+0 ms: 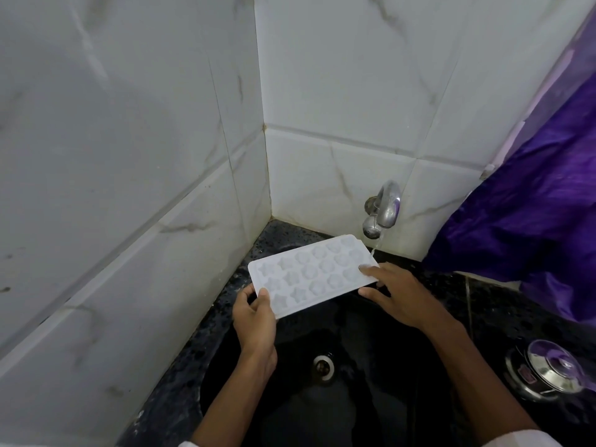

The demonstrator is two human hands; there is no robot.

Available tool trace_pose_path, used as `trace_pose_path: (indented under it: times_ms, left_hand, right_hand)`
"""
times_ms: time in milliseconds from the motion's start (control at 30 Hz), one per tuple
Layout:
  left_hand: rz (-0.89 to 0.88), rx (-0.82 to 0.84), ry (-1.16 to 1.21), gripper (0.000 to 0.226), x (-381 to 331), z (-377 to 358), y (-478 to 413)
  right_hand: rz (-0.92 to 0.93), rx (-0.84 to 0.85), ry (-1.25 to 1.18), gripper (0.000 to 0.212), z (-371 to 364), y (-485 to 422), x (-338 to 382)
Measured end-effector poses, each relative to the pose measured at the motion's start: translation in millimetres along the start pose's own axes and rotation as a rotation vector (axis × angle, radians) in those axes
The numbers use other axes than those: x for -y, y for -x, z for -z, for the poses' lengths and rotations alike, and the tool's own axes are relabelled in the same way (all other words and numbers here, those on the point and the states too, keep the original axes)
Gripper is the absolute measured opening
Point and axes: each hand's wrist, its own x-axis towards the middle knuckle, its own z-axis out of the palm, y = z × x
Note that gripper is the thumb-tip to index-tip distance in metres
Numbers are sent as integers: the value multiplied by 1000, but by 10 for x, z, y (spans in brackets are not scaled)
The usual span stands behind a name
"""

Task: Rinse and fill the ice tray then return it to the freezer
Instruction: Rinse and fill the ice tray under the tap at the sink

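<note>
Head view shows a white ice tray (pixel 309 275) in the middle of the frame, held above a black sink (pixel 354 414). Its moulds face up. The left hand (pixel 254 321) grips the lower left corner of the tray, thumb on top. The right hand (pixel 400 295) pinches the right end, one finger on top and the thumb at the edge. Right of centre, a steel tap (pixel 385 208) lets down a thin water stream (pixel 377 245) just beside the tray's far right corner. A purple cloth (pixel 532 227) hangs at the right. A steel lidded pot (pixel 554 369) stands on the dark desk (pixel 493 304), lower right.
</note>
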Motion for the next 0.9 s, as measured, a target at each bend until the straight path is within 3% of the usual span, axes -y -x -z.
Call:
trace_pose_path:
  times_ms: [533, 900]
  left_hand:
    - [-18, 27, -27, 21, 4, 81, 18]
    - [-15, 51, -55, 20, 12, 94, 38]
  right_hand:
    - [-44, 17, 11, 44, 55, 29, 87]
    - [-111, 128, 75, 68, 74, -41, 184]
